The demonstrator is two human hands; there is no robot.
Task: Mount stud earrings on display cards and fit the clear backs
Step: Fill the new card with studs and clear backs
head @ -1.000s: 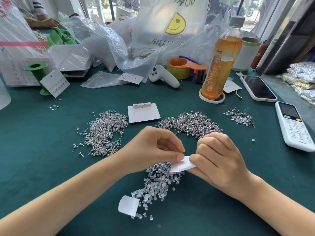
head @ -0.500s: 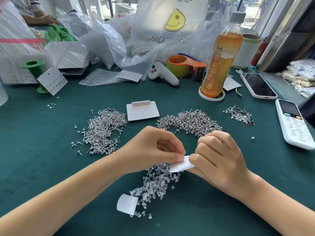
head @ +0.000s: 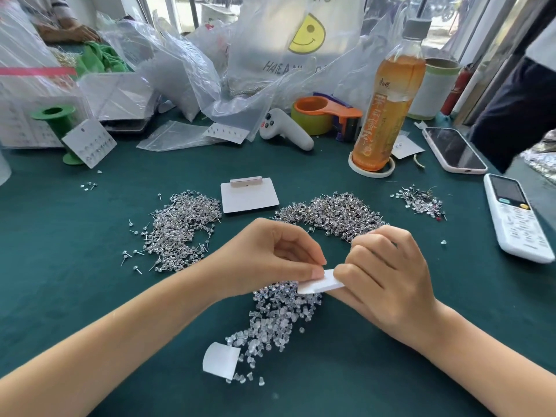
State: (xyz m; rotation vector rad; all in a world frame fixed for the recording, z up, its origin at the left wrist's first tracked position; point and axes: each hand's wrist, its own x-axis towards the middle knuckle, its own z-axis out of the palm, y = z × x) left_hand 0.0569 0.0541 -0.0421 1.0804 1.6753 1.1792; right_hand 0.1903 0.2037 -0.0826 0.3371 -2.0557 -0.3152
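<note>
Little change vs 1 s back: your L hand [head: 270,260] and R hand [head: 388,275] stay pinched on the display card [head: 320,282] at center, over clear backs [head: 276,320] at 6 o'clock, stud piles [head: 334,213] at 12; prob. still fitting one back.

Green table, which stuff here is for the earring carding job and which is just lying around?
For the job: card held in both hands, stud piles, clear backs, blank cards.
Lying about: drink bottle, phone, remote, tape dispenser, plastic bags.
</note>
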